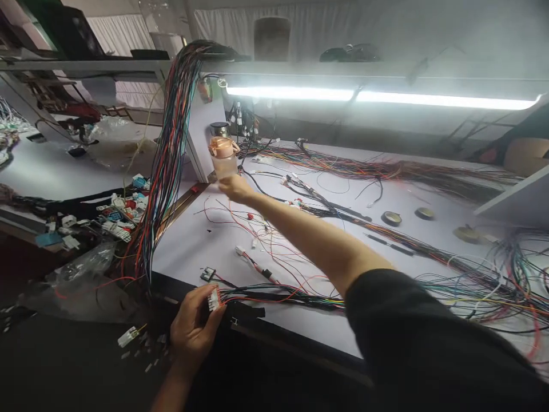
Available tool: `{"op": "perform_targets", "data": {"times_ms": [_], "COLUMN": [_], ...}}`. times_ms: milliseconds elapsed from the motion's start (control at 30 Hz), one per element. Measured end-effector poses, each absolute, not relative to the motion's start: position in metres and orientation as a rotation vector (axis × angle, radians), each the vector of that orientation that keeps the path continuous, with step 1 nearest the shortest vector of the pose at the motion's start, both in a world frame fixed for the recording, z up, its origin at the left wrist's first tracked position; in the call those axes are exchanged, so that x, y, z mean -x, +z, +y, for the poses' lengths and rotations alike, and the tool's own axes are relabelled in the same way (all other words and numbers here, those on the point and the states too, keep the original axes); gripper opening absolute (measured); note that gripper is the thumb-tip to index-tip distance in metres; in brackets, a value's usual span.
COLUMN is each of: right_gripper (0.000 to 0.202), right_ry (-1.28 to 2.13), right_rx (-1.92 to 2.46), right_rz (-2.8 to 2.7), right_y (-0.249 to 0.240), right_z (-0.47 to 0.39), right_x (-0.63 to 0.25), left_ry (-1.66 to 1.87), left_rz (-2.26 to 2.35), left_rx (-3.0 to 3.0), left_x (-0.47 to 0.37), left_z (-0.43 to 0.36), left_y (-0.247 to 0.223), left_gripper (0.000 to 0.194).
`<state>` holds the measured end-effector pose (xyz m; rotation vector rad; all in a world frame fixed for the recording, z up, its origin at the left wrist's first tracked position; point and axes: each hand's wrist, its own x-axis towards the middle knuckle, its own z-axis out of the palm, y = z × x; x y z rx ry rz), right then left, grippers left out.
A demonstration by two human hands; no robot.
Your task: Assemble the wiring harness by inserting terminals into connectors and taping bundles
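Note:
My left hand (pixel 195 326) is closed around a white connector (pixel 213 298) at the table's front edge. From that connector a bundle of dark and coloured wires (pixel 295 296) runs to the right. My right arm stretches across the table, with my right hand (pixel 235 189) at the lower part of a bottle (pixel 225 163) with an orange cap. Its fingers are wrapped round the bottle's base, partly hidden. Behind the bottle stands a dark-lidded container (pixel 219 129). A black connector (pixel 208 274) lies just above my left hand.
Long coloured wires (pixel 171 131) hang over the shelf at the left. Loose connectors (pixel 124 214) are heaped beside them. A lit tube lamp (pixel 295 93) spans the back. Tape rolls (pixel 392 217) and wire harnesses (pixel 343 166) lie on the table (pixel 189 243).

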<state>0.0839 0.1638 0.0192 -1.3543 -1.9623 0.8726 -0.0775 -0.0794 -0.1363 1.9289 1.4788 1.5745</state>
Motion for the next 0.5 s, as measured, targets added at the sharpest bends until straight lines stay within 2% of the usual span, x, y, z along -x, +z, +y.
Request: {"op": "perform_targets", "data": {"times_ms": [133, 267, 400, 500], "right_gripper": [0.018, 0.025, 0.024, 0.021], "right_ry": [0.788, 0.667, 0.371, 0.197], "right_rx": [1.358, 1.380, 1.311, 1.208], "right_rz": [-2.070, -2.188, -2.177, -2.188], "right_y": [0.005, -0.030, -0.058, -0.061], "right_z": [0.134, 0.060, -0.005, -0.025], "right_x": [-0.161, -0.229, -0.259, -0.261], "left_ry": [1.630, 1.639, 1.624, 1.577], "left_rz": [1.425, 1.396, 1.397, 1.427], "left_rx": [-2.032, -1.928, -1.813, -1.724], "left_x": [0.077, 0.073, 0.071, 0.071], "left_z": [-0.079, -0.078, -0.079, -0.080], "left_y": [-0.140, -0.133, -0.129, -0.128], "left_gripper": [0.041, 0.039, 0.034, 0.036]}}
